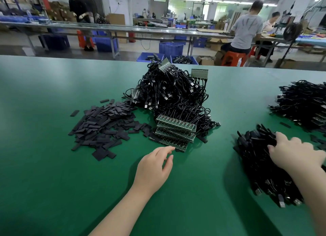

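A big heap of black USB cables (172,93) lies mid-table, with stacked green circuit-board strips (173,131) at its front. Left of it spreads a pile of flat black sleeve pieces (104,124). My left hand (155,167) hovers over the green table (53,174), fingers relaxed and straight, fingertips just short of the lowest board strip, holding nothing. At the right lies a bundle of sleeved cables (261,167). My right hand (294,153) rests on top of that bundle, palm down, fingers spread over it; I cannot tell whether they curl round anything.
Another heap of black cables (305,103) sits at the far right edge. Beyond the table's far edge stand blue crates (171,49), long workbenches, a person on an orange stool (232,58) and another person standing at the back left.
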`<state>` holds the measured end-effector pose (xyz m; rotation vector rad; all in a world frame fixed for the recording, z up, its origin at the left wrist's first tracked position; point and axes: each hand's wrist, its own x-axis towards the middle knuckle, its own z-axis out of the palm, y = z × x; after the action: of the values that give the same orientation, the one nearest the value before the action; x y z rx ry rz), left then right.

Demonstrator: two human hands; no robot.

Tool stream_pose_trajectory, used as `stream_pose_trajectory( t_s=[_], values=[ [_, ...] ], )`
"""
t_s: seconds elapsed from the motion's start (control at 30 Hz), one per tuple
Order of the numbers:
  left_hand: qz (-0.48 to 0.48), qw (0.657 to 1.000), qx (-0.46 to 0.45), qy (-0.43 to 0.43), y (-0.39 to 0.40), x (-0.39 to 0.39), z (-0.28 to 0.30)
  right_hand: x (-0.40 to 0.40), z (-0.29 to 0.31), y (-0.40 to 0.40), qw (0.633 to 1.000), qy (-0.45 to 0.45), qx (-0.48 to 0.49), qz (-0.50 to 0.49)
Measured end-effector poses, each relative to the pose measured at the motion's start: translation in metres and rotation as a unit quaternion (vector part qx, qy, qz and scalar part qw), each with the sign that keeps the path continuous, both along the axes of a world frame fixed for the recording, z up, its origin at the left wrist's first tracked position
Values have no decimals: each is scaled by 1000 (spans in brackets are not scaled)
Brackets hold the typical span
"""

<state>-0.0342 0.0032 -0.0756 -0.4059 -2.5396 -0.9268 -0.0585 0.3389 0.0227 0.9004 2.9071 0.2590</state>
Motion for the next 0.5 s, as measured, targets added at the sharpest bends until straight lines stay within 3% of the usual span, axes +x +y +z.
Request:
stream_pose_trajectory(
  t_s=[0.17,0.37,0.5],
  values=[
    [-2,1000,6,5,1,1,-1,3,-6,-10,999,25,17,14],
    [3,1000,16,9,1,0,-2,2,-23,-19,991,-21,127,27],
    [8,1000,17,13,0,1,-3,-1,-23,-13,996,-23,87,28]
  ],
)
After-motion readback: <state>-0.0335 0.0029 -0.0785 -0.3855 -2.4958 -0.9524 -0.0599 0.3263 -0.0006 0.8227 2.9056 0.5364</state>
